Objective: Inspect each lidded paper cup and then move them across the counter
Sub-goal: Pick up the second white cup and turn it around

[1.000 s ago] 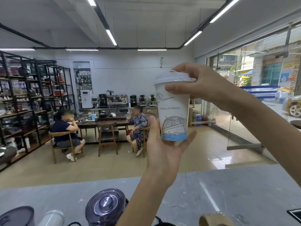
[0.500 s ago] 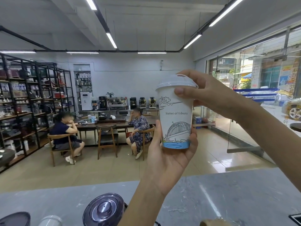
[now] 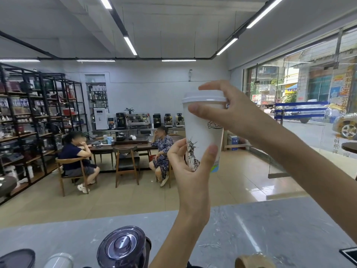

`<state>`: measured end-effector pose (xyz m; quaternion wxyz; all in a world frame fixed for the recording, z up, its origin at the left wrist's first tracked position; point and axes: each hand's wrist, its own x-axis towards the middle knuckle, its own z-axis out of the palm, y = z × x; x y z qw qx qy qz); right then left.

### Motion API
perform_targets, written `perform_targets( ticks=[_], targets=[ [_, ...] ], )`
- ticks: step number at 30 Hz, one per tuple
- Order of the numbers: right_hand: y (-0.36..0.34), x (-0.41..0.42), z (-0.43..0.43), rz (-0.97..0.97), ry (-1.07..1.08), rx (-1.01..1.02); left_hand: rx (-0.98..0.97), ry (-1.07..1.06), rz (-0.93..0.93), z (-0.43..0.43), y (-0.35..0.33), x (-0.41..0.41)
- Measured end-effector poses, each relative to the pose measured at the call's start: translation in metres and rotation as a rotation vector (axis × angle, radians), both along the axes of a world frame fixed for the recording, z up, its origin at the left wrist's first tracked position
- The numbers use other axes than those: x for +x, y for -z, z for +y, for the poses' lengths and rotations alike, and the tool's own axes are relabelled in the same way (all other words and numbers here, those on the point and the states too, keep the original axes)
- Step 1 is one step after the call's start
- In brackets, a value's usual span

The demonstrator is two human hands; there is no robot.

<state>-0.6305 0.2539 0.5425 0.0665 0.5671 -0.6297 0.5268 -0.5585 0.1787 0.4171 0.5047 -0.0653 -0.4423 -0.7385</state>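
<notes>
A white lidded paper cup (image 3: pixel 201 136) with a Statue of Liberty drawing is held upright in the air, well above the grey marble counter (image 3: pixel 270 229). My left hand (image 3: pixel 190 171) grips its lower part from below, thumb on the front. My right hand (image 3: pixel 226 111) holds the top, thumb just under the white lid (image 3: pixel 202 97) and fingers over the lid's far side. No other cup is in view.
At the near edge stand a dark glass-lidded jar (image 3: pixel 122 247), a black lid (image 3: pixel 17 258), a white cylinder (image 3: pixel 59 261) and a tan tape roll (image 3: pixel 253 261). A black item (image 3: pixel 349 255) lies at the right edge. Beyond the counter, two people sit at a table.
The cup has been turned: the bridge drawing and lettering have rotated away and the Statue of Liberty drawing now faces me. Both hands shifted their hold on the cup.
</notes>
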Motion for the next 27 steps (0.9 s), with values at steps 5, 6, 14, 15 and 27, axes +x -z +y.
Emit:
perform_targets(
  ticks=[5, 6, 14, 15, 27],
  targets=[
    [-0.002, -0.011, 0.006, -0.087, -0.148, -0.078, 0.095, 0.498, -0.075, -0.013, -0.007, 0.013],
    [-0.001, -0.012, 0.006, -0.115, -0.170, -0.084, 0.093, 0.576, -0.094, -0.013, -0.008, 0.015],
    [0.001, -0.020, 0.007, -0.152, -0.209, -0.018, 0.105, 0.592, -0.073, -0.011, -0.001, 0.009],
    [0.001, -0.020, 0.007, -0.148, -0.221, -0.004, 0.116, 0.587, -0.066, -0.011, 0.000, 0.009],
    [0.007, -0.002, 0.014, -0.148, -0.126, 0.139, -0.034, -0.261, -0.037, 0.002, 0.004, 0.000]
  ],
)
